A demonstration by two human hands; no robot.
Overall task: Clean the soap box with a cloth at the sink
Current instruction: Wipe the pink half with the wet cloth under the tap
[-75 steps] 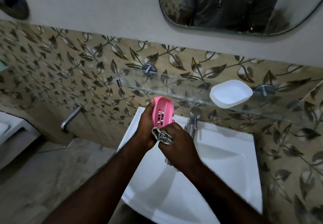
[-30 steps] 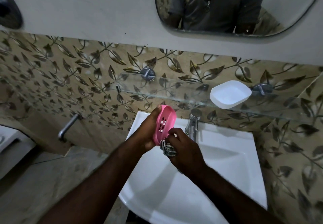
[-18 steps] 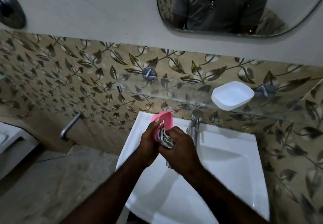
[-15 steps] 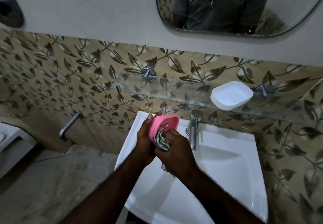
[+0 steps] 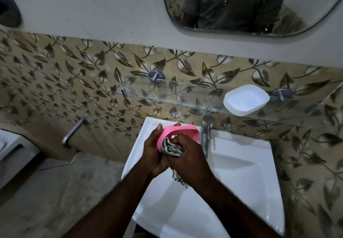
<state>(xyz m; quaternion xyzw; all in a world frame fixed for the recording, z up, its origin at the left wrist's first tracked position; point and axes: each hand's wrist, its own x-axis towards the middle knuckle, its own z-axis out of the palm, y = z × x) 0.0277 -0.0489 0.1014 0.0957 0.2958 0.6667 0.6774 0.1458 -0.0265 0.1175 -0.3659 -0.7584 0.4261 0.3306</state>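
Observation:
My left hand (image 5: 154, 152) grips the pink slotted soap box tray (image 5: 179, 132) above the back of the white sink (image 5: 241, 172), with its hollow side turned towards me. My right hand (image 5: 189, 156) holds a bunched grey patterned cloth (image 5: 171, 147) pressed into the tray's hollow. A tail of the cloth hangs below my right hand over the basin. The white soap box base (image 5: 246, 99) sits on the glass shelf (image 5: 185, 93) to the upper right.
A chrome tap (image 5: 207, 132) stands just right of my hands at the sink's back edge. A second metal spout (image 5: 72, 132) sticks out of the tiled wall at left. A mirror (image 5: 241, 5) hangs above, reflecting a person's torso.
The pink tray has turned from upright to lying more level, hollow side facing me. My right hand has pushed the cloth from the tray's lower edge up into it.

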